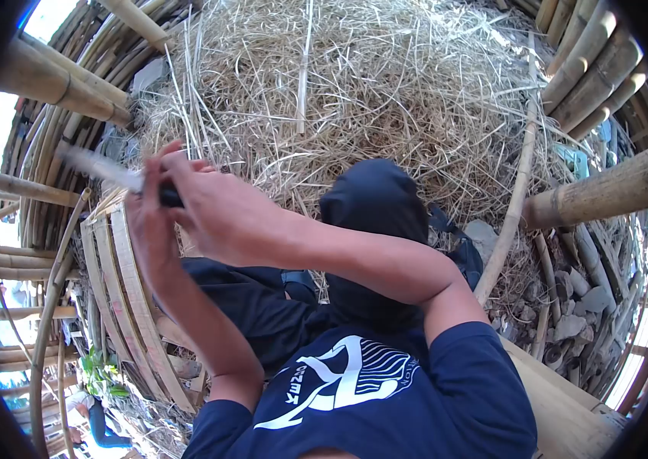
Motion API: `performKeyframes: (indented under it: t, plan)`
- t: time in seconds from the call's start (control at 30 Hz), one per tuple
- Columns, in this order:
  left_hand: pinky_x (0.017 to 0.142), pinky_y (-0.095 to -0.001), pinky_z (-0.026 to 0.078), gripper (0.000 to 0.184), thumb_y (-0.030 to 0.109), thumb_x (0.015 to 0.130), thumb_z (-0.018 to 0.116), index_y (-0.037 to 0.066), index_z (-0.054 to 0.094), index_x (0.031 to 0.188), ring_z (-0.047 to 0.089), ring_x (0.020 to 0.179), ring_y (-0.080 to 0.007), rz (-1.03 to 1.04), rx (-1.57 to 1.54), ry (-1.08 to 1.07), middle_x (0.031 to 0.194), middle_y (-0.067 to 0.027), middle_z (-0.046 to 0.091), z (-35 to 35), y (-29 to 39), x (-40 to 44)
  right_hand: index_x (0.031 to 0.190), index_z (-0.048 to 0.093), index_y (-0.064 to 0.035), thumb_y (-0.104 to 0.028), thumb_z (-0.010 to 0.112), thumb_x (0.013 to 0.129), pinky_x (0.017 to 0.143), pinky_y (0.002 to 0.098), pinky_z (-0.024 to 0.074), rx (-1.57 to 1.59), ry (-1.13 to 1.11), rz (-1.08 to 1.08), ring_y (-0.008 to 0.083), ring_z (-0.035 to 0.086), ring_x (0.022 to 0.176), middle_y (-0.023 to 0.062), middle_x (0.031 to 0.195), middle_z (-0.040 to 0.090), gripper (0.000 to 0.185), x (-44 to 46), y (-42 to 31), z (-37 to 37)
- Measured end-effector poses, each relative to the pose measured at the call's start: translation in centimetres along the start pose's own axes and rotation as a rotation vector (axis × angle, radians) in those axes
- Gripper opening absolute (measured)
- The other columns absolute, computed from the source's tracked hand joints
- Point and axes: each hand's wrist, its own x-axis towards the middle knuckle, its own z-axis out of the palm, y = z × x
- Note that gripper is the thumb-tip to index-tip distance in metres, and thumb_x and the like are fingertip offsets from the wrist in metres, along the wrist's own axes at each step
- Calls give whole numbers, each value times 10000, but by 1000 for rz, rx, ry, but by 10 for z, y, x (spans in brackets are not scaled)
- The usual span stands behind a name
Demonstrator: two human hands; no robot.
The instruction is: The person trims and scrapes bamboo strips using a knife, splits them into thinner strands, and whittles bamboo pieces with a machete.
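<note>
Both hands are close together at the left, above the straw. My right hand [205, 195] is closed around the dark handle of what looks like a knife [102, 168]. Its pale blade is smeared by motion and points to the upper left. My left hand [148, 222] is pressed beside the handle, near the base of the blade. Its fingers overlap the right hand and are partly blurred, so I cannot tell whether they grip. Below the hands are my dark-clothed legs [262, 302], one knee raised toward the middle.
Dry straw [354, 84] covers the ground ahead. A slatted wooden piece [121, 283] stands at the left. Bamboo poles [607, 183] frame both sides, and a thin pole [519, 183] lies right of my knee. Stones [569, 325] are piled at the right. Another person [102, 424] is at the lower left.
</note>
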Motion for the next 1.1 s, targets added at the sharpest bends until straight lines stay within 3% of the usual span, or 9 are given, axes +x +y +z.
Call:
performKeyframes:
  t: [0.2, 0.37, 0.43, 0.53, 0.6, 0.7, 0.93, 1.03, 1.1]
  plan:
    - [646, -251, 512, 526, 433, 1006, 388, -14, 510, 1254, 639, 641, -152, 85, -89, 208, 793, -135, 670, -48, 3, -28, 902, 636, 27, -107, 653, 851, 730, 371, 531, 14, 179, -455, 282, 680, 823, 180, 858, 677, 144, -8, 8, -34]
    - [552, -283, 464, 464, 420, 999, 418, 4, 521, 1177, 544, 497, -160, 94, -177, 231, 694, -68, 600, -82, -15, -57, 963, 683, -8, -182, 600, 914, 701, 311, 547, -388, 697, -67, 184, 666, 804, 111, 919, 701, 199, -46, 123, -133]
    - [559, -286, 453, 448, 418, 1002, 413, 14, 525, 1159, 527, 504, -150, 46, -265, 251, 688, -54, 582, -84, -18, -66, 1162, 612, -37, -344, 559, 922, 899, 350, 493, -798, 664, 511, 248, 612, 1071, 156, 1148, 641, 393, -75, 183, -174]
    - [582, -286, 424, 401, 396, 1018, 385, 35, 532, 1115, 475, 510, -129, 81, -341, 220, 665, -24, 504, -89, -15, -78, 1329, 445, -22, -414, 530, 925, 945, 427, 455, -971, 695, 661, 296, 507, 1208, 188, 1294, 525, 568, -136, 285, -205]
    - [584, -284, 422, 397, 389, 1021, 377, 34, 531, 1110, 470, 504, -130, 104, -338, 204, 662, -22, 492, -91, -11, -86, 1416, 380, -96, -576, 485, 889, 1128, 498, 231, -1089, 667, 904, 320, 379, 1334, 174, 1443, 392, 720, -164, 324, -215]
    - [586, -280, 416, 389, 375, 1027, 368, 28, 531, 1092, 461, 500, -130, 114, -355, 159, 650, -26, 484, -88, -11, -93, 1417, 383, -112, -668, 387, 875, 1122, 555, 176, -933, 557, 1151, 358, 411, 1304, 198, 1407, 436, 776, -185, 349, -201]
    - [603, -297, 416, 358, 361, 1028, 371, 34, 516, 1047, 463, 509, -131, 125, -321, 176, 634, -27, 467, -83, -19, -86, 1348, 489, -102, -625, 431, 880, 1124, 525, 145, -652, 609, 1172, 359, 418, 1288, 214, 1234, 583, 704, -191, 326, -172]
    - [612, -305, 421, 339, 351, 1027, 384, 37, 511, 1051, 470, 521, -135, 106, -332, 158, 643, -25, 464, -83, -26, -76, 1346, 504, -150, -627, 440, 894, 1067, 480, 283, -505, 423, 1195, 257, 584, 1114, 126, 940, 692, 660, -180, 289, -148]
    - [617, -311, 425, 333, 347, 1027, 384, 40, 512, 1052, 476, 528, -137, 79, -341, 154, 648, -23, 467, -81, -30, -71, 1263, 576, -90, -572, 451, 906, 1085, 477, 241, -507, 579, 1092, 306, 529, 1165, 188, 1096, 649, 612, -176, 291, -116]
